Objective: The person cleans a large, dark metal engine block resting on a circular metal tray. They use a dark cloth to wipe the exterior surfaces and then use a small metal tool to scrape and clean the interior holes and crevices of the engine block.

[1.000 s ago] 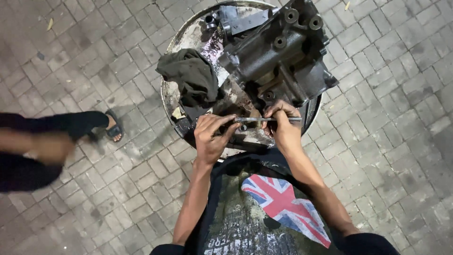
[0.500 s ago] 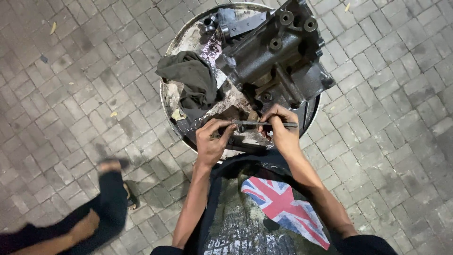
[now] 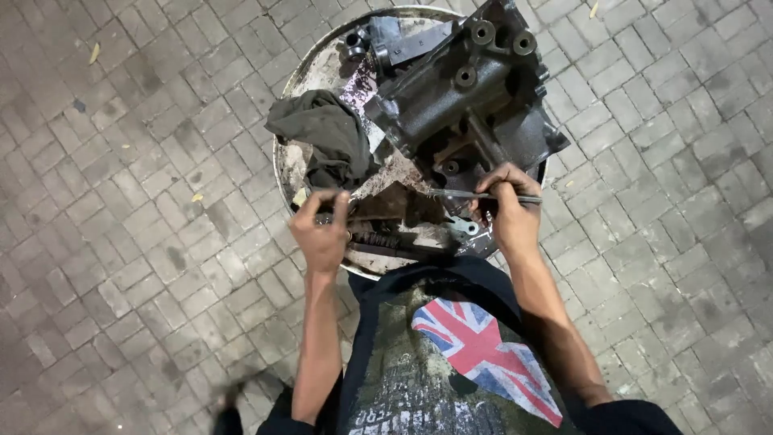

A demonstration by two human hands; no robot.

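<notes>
I stand over a round metal drum top (image 3: pixel 299 74) on a paved floor. My right hand (image 3: pixel 509 211) grips a thin metal rod (image 3: pixel 459 195) that lies level across the drum's near side. My left hand (image 3: pixel 322 232) is closed near the drum's left rim, on what looks like a small dark part, close to a coil spring (image 3: pixel 375 238). A large grey cast metal housing (image 3: pixel 471 97) with several round bosses sits at the back right of the drum, just beyond my right hand.
A dark rag (image 3: pixel 326 137) lies bunched on the drum's left side. Smaller metal parts (image 3: pixel 378 40) sit at the far rim. Grey paving bricks (image 3: pixel 121 201) surround the drum. Someone's foot (image 3: pixel 229 407) shows at the bottom left.
My hands have drawn apart: the left has left the rod and moved to the drum's left rim. The other person has walked from the left toward the bottom edge.
</notes>
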